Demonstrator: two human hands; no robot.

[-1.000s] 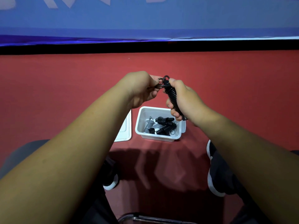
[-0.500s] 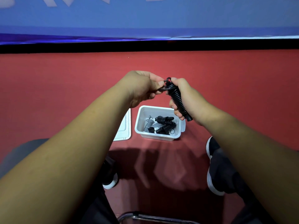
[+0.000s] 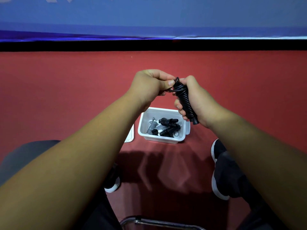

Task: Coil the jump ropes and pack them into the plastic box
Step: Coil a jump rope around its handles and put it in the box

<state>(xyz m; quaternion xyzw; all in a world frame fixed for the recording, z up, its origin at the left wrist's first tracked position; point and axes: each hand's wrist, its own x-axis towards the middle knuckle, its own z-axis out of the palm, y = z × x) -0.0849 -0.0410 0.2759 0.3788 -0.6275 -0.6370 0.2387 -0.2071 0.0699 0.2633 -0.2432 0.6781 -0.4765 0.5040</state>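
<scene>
At the middle left of the frame, just under the left forearm, a sliver of white lid (image 3: pixel 130 136) lies flat on the red floor (image 3: pixel 66 97), just beside the plastic box (image 3: pixel 163 141). Above it, the left hand (image 3: pixel 150 85) has its thumb and fingers pinched together on the loose end of a black jump rope (image 3: pixel 184 100), at the top of the bundle. The rope is wound in tight turns into a short stick held in the air above the box's far right corner, and the right hand (image 3: pixel 198 101), right of centre, is clamped round it, fingers curled about its length. The box stands open on the floor below the hands, with several coiled ropes (image 3: pixel 167 126), black and grey, already lying inside. At the lower right a dark shoe (image 3: pixel 219 171) rests on the floor, well clear of the box. The step in hand looks like the finish of the coiling: tucking the last loop so the turns cannot spring loose. Next, the bundle probably has to be lowered into the free space in the box, with the wraps kept tight until it lies among the others.
</scene>
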